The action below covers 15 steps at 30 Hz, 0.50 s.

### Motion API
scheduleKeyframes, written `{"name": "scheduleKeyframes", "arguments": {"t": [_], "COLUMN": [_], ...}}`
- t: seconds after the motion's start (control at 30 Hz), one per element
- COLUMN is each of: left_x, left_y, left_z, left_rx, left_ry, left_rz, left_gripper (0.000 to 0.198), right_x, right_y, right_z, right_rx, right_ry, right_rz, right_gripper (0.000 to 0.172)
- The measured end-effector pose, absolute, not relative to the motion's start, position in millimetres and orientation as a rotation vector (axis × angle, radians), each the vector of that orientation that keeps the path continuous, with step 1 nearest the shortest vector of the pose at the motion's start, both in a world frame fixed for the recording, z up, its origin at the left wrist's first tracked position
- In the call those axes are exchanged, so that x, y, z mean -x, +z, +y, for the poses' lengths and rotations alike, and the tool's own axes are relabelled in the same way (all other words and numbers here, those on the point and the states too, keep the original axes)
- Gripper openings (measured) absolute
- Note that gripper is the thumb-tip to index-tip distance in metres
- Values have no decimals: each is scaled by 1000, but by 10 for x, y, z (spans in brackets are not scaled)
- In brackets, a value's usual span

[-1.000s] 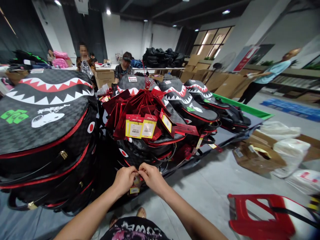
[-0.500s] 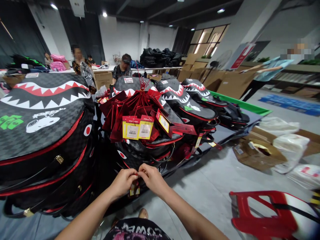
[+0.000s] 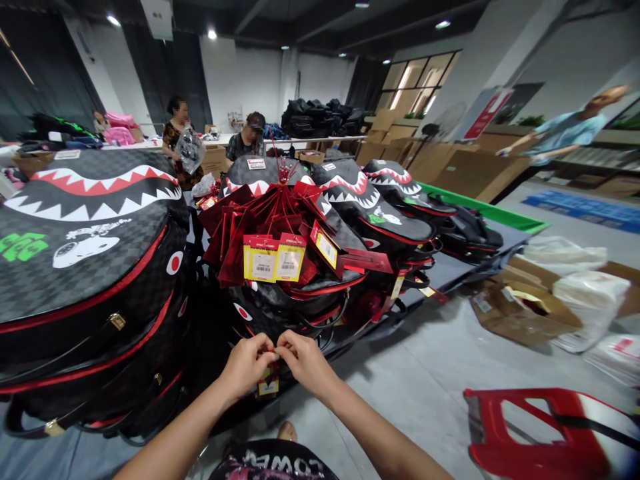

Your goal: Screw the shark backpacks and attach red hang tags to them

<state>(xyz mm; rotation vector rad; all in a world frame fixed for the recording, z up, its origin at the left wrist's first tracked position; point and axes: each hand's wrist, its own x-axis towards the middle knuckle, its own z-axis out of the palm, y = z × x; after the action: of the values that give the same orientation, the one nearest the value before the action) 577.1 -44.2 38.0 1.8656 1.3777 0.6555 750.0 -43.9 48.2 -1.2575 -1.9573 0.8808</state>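
My left hand (image 3: 247,364) and my right hand (image 3: 303,361) meet at the front of the middle backpack (image 3: 300,310), both closed in a pinch. Between the fingertips shows a bit of red cord (image 3: 273,350); the rest of it is hidden. Just below hangs a yellow and red hang tag (image 3: 269,386), close to the backpack's handle side. On top of that black checked backpack lies a large fan of red hang tags (image 3: 280,223), their strings gathered at the top. Two tags in front show yellow labels with barcodes.
A stack of shark-mouth backpacks (image 3: 90,287) rises at left; more backpacks (image 3: 380,200) line the table to the right. A red plastic stool (image 3: 537,433) and an open carton (image 3: 523,310) stand on the floor. Co-workers (image 3: 245,140) are at the back and far right.
My hands stay pinched together in nearly the same place. In the background, one co-worker with a clear plastic bag has turned, and the person at far right has shifted slightly.
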Motion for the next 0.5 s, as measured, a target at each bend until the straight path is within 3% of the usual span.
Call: {"name": "scheduleKeyframes", "arguments": {"t": [0.1,0.5], "left_x": [-5783,-5812], "left_y": [370,354], "left_z": [-448,-446], "left_rx": [-1911,-2084], "left_ry": [655,716], "left_rz": [1347,1455], "left_gripper": [20,15], "right_x": [-7521,-7586], "right_y": [468,492], "right_z": [-435,-416], "right_rx": [1250,1224], "right_ry": [877,894], "right_rz": [-1960,-1942], "right_gripper": [12,12]}}
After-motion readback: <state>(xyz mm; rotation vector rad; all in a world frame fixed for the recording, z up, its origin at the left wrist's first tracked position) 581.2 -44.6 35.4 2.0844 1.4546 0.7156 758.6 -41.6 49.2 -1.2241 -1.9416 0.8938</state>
